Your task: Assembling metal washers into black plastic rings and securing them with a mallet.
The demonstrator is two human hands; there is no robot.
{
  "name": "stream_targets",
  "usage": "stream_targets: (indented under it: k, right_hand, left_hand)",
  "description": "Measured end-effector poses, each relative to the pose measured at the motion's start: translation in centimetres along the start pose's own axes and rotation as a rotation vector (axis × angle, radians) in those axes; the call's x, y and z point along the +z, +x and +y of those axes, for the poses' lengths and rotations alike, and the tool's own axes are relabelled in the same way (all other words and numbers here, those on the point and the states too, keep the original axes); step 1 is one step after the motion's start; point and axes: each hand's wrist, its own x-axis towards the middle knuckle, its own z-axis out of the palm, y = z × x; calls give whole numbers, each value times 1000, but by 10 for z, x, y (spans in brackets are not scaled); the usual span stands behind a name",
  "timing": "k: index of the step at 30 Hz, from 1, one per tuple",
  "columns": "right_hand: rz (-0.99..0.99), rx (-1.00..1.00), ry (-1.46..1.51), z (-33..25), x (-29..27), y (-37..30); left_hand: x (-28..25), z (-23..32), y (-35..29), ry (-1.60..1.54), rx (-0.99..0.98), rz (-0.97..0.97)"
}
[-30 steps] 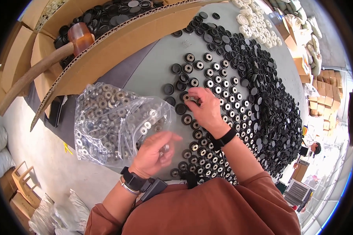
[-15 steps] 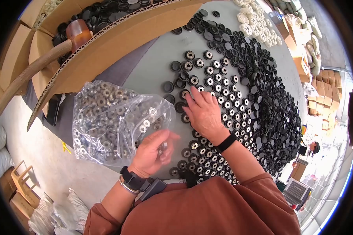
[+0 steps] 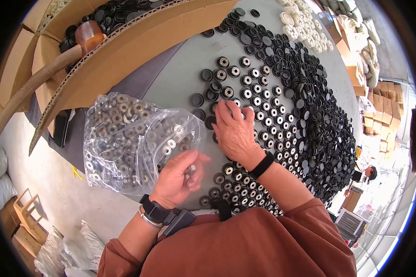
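My left hand [image 3: 176,179] is half closed around a few small metal bearings [image 3: 192,170], close to the open mouth of a clear plastic bag [image 3: 120,161] full of bearings. My right hand [image 3: 238,136] reaches over the rows, fingers bent down and close together on the black round caps. Its fingertips hide whatever is between them. Around it stand many black caps with bearings set in them [image 3: 247,94]. Several caps without a bearing [image 3: 197,99] lie just to its left.
A large heap of black caps [image 3: 328,134] covers the right of the grey table [image 3: 175,69], with white round parts [image 3: 305,27] at the far end. A cardboard box [image 3: 138,51] of black parts and a wooden-handled mallet [image 3: 88,37] stand at far left. Another person [image 3: 370,173] is off to the right.
My right hand has shifted slightly left, and its fingers have drawn closer together and down onto the caps. The left hand stays almost in place, still curled around bearings.
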Motion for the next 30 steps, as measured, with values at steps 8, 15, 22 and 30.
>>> stream_targets:
  k: [8, 15, 22, 30]
  right_hand:
    - [182, 158, 241, 25, -3, 12]
    - [148, 272, -31, 45, 6, 33]
    - [175, 88, 163, 40, 14, 46]
    - [90, 121, 104, 39, -6, 33]
  left_hand:
    - [0, -1, 0, 23, 12, 0]
    - [1, -7, -2, 12, -6, 44]
    - [3, -9, 6, 52, 3, 143]
    - [10, -9, 15, 81, 98, 204]
